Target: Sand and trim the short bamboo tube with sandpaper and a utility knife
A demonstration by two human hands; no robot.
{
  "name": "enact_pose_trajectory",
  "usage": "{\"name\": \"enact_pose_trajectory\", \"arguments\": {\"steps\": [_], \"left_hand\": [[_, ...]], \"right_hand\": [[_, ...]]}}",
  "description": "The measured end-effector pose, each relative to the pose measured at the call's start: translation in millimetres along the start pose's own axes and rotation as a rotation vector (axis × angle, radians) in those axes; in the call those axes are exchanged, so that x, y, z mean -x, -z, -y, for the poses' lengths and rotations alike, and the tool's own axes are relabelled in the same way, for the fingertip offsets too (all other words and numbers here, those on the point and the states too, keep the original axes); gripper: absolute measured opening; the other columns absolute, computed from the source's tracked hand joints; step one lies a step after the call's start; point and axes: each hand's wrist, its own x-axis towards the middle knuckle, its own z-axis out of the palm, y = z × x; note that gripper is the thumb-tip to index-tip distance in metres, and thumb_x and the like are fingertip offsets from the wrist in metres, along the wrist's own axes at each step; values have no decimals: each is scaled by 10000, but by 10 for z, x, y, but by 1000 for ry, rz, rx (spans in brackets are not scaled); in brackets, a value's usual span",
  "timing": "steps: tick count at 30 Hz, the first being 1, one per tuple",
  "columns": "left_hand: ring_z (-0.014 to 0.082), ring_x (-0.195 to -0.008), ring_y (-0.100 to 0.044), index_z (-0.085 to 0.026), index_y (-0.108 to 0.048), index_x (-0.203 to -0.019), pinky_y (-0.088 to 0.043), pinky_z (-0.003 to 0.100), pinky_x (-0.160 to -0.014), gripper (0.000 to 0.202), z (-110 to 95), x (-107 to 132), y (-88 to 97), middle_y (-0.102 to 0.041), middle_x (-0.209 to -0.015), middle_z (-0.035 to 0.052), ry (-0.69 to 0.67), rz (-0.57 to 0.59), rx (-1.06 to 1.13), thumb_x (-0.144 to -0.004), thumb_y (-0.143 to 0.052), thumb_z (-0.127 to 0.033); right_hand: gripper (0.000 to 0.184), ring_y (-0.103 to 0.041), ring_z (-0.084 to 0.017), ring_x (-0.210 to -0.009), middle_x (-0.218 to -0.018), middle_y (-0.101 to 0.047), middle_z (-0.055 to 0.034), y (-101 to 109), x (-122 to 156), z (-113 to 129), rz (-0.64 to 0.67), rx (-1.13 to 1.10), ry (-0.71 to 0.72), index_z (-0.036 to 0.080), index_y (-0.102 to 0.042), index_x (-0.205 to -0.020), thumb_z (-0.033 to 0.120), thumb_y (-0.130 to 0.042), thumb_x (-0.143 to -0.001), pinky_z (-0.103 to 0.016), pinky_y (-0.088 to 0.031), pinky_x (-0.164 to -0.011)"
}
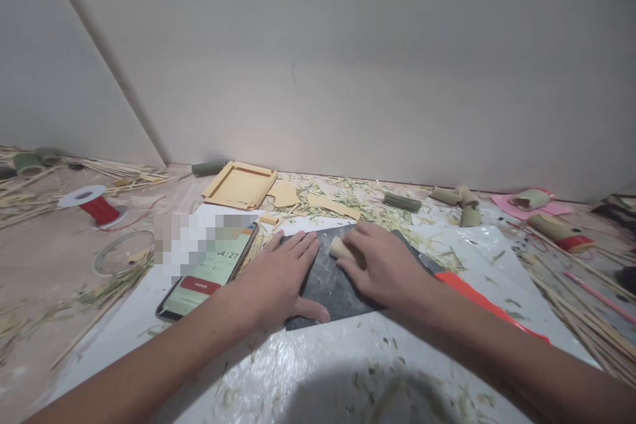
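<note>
Okay, the pale bamboo piece is gripped in my right hand, fingers curled round it, one end poking out toward 10 o'clock, down on a dark grey sheet. My left hand lies flat between 8 and 9 o'clock of the piece, palm down on the sheet's edge, fingers straight, thumb spread. Glossy white covering underneath, with scattered shavings thickest at 12. Phone face up just past my left hand, 8 to 9; red spool farther out at 9; yellow tray at 10. Green bamboo tube at 2. Orange-red item by my right forearm, 3 to 4, can't tell what; thin sticks beyond it
</note>
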Motion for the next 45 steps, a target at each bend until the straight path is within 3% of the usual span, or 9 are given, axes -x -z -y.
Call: {"name": "enact_pose_trajectory", "arguments": {"steps": [13,17,21,24,28,32,36,40,45], "left_hand": [[323,-1435,-212,-131,-248,-1493,-120,512,-1157,1039,-37,6,5,-226,-1551,150,33,1,28,-730,-463,-803],[318,-1435,-215,-114,-253,-1489,-88,512,-1165,1040,-42,2,9,-227,-1549,156,36,26,30,-736,-460,-801],[311,-1443,-192,-113,-228,-1497,-56,515,-1171,1045,-49,-4,18,-201,-1556,145,44,21,19,-744,-417,-813],[301,-1448,-175,-127,-225,-1499,-59,513,-1174,1042,-62,-5,33,-196,-1558,123,63,54,17,-742,-416,-816],[294,-1452,-166,-134,-209,-1503,-44,523,-1174,1042,-65,-1,30,-173,-1562,104,80,47,6,-744,-409,-820],[276,-1452,-172,-147,-215,-1502,-34,507,-1177,1028,-55,3,0,-198,-1561,87,59,31,6,-750,-360,-833],[290,-1448,-182,-138,-213,-1502,-24,516,-1173,1033,-51,-4,-16,-207,-1559,99,59,10,-16,-752,-331,-839],[296,-1444,-197,-132,-221,-1499,-43,520,-1172,1045,-47,-4,-28,-219,-1557,103,55,12,-19,-744,-313,-849],[297,-1445,-190,-109,-223,-1496,-31,534,-1171,1052,-43,-5,-51,-211,-1555,116,56,-10,-34,-751,-297,-848]], "right_hand": [[149,-495,-184,-727,-787,-597,-47,-3,60,46,5,-37,6,195,-540,-764,250,-513,-899,-304,-345,-646],[152,-482,-165,-710,-780,-588,-32,-28,88,86,54,-126,110,199,-535,-764,254,-501,-902,-283,-334,-624],[122,-484,-182,-735,-785,-591,-59,-20,56,73,-29,-33,-30,179,-542,-766,238,-534,-873,-297,-331,-646],[161,-474,-158,-708,-767,-577,-33,-6,44,94,39,-86,133,184,-522,-720,249,-540,-867,-275,-317,-619],[246,-436,-141,-633,-679,-545,-23,21,26,106,-18,-13,-51,181,-501,-667,270,-512,-896,-281,-304,-604],[210,-470,-145,-687,-755,-579,-25,11,17,81,25,-132,86,186,-535,-703,266,-514,-895,-275,-315,-621],[260,-450,-144,-637,-692,-568,-26,-16,16,43,-46,-46,-47,184,-510,-672,302,-509,-904,-280,-300,-600],[217,-482,-147,-676,-736,-597,-19,-44,37,44,19,-111,100,191,-538,-719,288,-502,-910,-270,-332,-626],[189,-544,-207,-777,-778,-633,-59,-34,-57,-106,-26,122,46,175,-595,-782,282,-509,-913,-315,-372,-709]]}}
